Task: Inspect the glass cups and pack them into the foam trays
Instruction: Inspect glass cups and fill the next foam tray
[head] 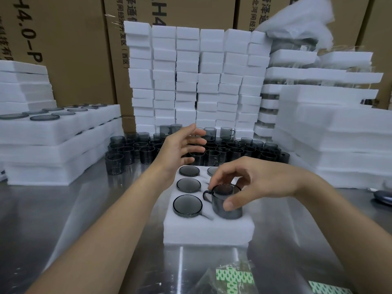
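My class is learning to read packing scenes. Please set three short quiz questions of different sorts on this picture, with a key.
1. True or false: the right hand grips a smoked glass cup at the foam tray.
2. How many cups already sit upside down in the tray's left column?
3. The left hand is: A gripping a cup; B open, above the loose cups; C flat on the steel table.

Key: 1 true; 2 three; 3 B.

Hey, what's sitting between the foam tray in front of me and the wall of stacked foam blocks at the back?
In the head view, a crowd of loose grey glass cups stands on the table between the tray and blocks.
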